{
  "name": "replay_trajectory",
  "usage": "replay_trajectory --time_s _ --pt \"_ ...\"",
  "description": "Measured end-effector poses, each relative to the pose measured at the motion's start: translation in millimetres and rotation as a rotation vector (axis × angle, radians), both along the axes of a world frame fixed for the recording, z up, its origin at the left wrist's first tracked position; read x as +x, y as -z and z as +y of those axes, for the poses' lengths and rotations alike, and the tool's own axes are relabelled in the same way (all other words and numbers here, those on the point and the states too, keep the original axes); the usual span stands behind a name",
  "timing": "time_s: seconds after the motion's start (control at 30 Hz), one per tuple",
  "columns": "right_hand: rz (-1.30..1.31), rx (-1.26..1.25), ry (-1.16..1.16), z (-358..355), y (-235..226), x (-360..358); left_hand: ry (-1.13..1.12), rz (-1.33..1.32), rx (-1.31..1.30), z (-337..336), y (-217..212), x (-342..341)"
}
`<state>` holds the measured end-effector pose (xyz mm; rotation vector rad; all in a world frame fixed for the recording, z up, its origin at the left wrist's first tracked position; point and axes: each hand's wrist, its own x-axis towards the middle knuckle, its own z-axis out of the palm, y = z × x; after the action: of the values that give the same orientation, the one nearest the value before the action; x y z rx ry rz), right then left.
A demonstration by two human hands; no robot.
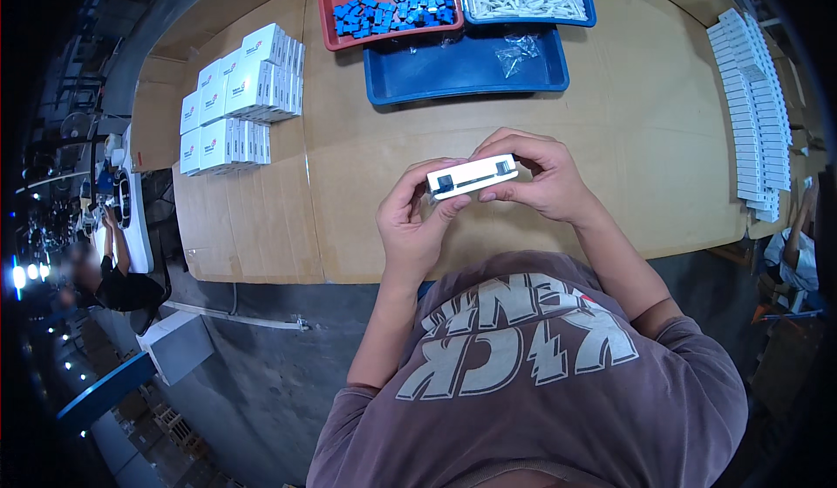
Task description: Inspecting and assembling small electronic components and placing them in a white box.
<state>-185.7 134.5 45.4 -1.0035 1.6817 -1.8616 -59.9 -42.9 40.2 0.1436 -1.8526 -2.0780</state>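
Observation:
A small white box [473, 174] is held between both hands above the near part of the table. Its side toward me shows a dark slit with dark parts at both ends; what lies inside is too small to make out. My left hand [417, 213] grips the left end, thumb below and fingers along the edge. On the right end, my right hand [542, 179] closes with thumb beneath and index finger over the top. Both forearms come in from below.
White boxes [248, 87] stand stacked at the left. Behind are a red tray [327, 17] of blue pieces, a blue tray [589, 9] of white sticks, and another blue tray [462, 91] with clear plastic bags [518, 53]. Rows of white boxes [750, 113] line the right edge. People work at both sides.

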Motion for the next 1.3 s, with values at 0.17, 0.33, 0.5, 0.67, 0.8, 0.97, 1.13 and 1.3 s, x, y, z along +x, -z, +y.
replay_trajectory --time_s 0.17,0.33,0.5,0.67,0.8,0.97,1.13,1.3 --pt "-0.001 0.023 0.029 0.3 -0.9 3.3 -0.020 -0.035 0.091 2.4 0.8 2.3" --pt "-0.002 0.030 0.025 -2.1 -4.2 4.1 -0.033 -0.028 0.115 1.8 2.4 3.8" --pt "0.023 0.030 0.030 -3.1 -2.7 6.4 -0.041 -0.035 0.125 -1.2 4.0 5.7" --pt "0.068 0.037 0.058 -3.1 0.6 7.9 0.027 -0.031 0.156 -4.0 6.6 3.5" --pt "0.090 0.012 0.072 -3.7 -1.6 7.9 0.040 0.003 0.147 -4.7 1.3 0.9" --pt "0.085 0.003 0.074 -3.1 -2.5 6.4 0.057 -0.006 0.115 -6.7 0.9 0.6" --pt "-0.028 -0.062 0.069 -1.9 -0.9 6.0 -0.007 -0.013 0.181 -2.4 -4.5 0.5" --pt "-0.141 -0.048 0.009 -2.0 0.3 0.4 -0.032 -0.066 0.200 -6.7 9.6 8.8"
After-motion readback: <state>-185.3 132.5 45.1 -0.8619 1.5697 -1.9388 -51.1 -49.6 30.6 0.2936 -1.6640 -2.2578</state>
